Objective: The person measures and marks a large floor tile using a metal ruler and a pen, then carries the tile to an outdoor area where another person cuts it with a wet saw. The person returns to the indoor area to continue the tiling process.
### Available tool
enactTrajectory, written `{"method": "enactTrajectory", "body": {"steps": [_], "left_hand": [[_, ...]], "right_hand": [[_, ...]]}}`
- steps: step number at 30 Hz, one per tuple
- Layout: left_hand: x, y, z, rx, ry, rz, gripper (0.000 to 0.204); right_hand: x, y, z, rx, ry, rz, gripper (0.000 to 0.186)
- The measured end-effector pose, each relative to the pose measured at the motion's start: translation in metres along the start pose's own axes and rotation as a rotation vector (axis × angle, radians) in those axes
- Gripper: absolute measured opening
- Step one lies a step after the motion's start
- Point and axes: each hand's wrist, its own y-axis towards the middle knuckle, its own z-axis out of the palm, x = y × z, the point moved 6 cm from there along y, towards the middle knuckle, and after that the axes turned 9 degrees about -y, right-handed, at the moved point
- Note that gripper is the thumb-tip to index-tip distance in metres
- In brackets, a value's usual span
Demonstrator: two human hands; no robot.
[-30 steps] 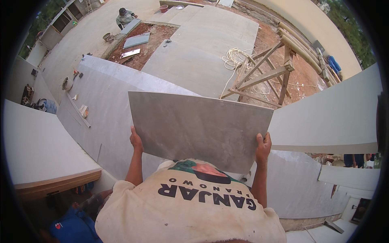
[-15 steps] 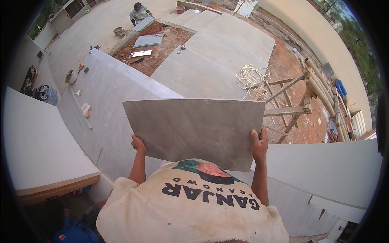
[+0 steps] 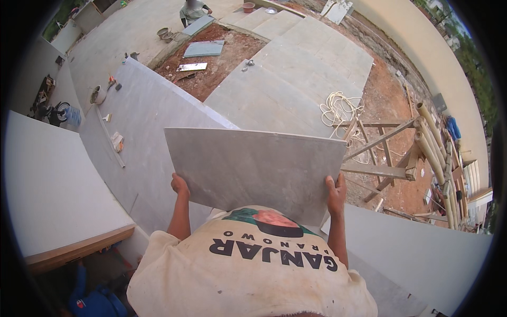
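A large grey floor tile point(image 3: 253, 171) is held up in front of my chest, its long upper edge facing away from me. My left hand point(image 3: 180, 184) grips its left edge low down, fingers mostly hidden behind it. On the opposite side my right hand point(image 3: 336, 190) clasps the right edge, with the thumb on the near face. The tile's lower edge is close to my shirt, and its far face is hidden.
Tiled floor point(image 3: 153, 105) spreads ahead, with a bucket point(image 3: 98, 94) and a long straightedge point(image 3: 108, 136) at left. A wooden trestle point(image 3: 380, 150), coiled hose point(image 3: 340, 108) and poles point(image 3: 430, 142) stand right. Another person point(image 3: 193, 11) crouches far off beside stacked tiles point(image 3: 204, 48). White walls flank me.
The surroundings have shifted right and slightly downward at left as my view turns. The tile stays in both hands, its right end a little lower.
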Motion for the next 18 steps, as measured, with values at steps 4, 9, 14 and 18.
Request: {"method": "enactTrajectory", "body": {"steps": [4, 9, 14, 18], "left_hand": [[-0.013, 0.01, 0.043, -0.021, -0.007, 0.04, 0.058], [-0.038, 0.004, 0.112, -0.066, -0.224, 0.006, 0.057], [-0.062, 0.005, 0.158, -0.096, -0.256, -0.018, 0.056], [-0.071, -0.004, 0.182, -0.129, -0.252, -0.024, 0.056]], "right_hand": [[0.021, 0.055, 0.003, -0.035, 0.051, -0.062, 0.028], [0.053, 0.135, -0.001, 0.0, 0.01, -0.17, 0.027], [0.069, 0.191, 0.006, 0.012, 0.028, -0.192, 0.025], [0.071, 0.226, 0.005, -0.001, -0.003, -0.201, 0.023]]}}
